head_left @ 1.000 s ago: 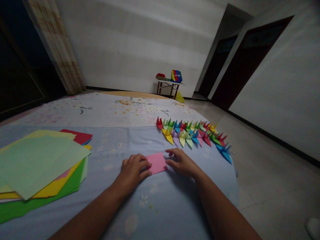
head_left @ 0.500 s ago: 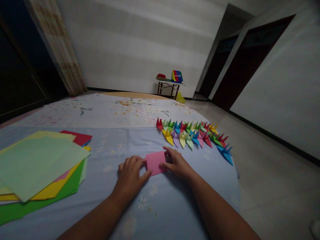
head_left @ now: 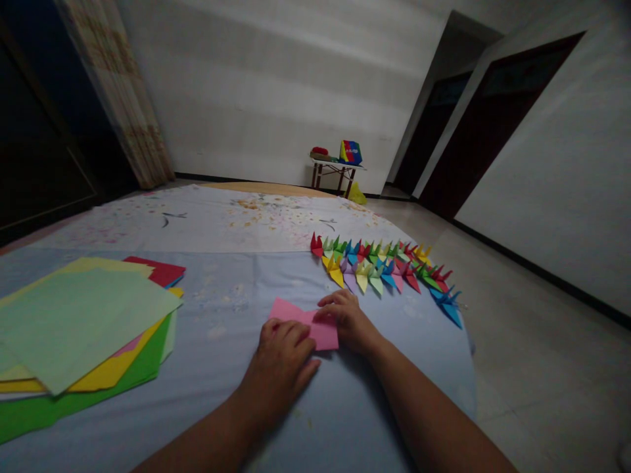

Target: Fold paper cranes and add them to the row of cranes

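A pink sheet of origami paper point(head_left: 323, 334), partly folded, lies on the blue flowered cloth in front of me. My left hand point(head_left: 286, 351) rests over its lower left part, fingers laid on the paper and thumb held apart on the cloth side. At the upper right edge, my right hand point(head_left: 348, 318) curls its fingers around the paper and pinches it; the thumb is mostly hidden. Beyond my right hand stand rows of folded paper cranes point(head_left: 362, 274) in many colours.
A stack of coloured paper sheets point(head_left: 98, 315) lies to the left, mint green on top. The tablecloth point(head_left: 217, 368) covers a round table. Farther off are a small side table point(head_left: 340, 165) with a colourful box point(head_left: 350, 152) and a yellow bag point(head_left: 357, 194) on the floor.
The small pink square has opened out into a wider shape, with a flap to the left. My left hand has moved right, onto the paper; my right hand stays at its right side.
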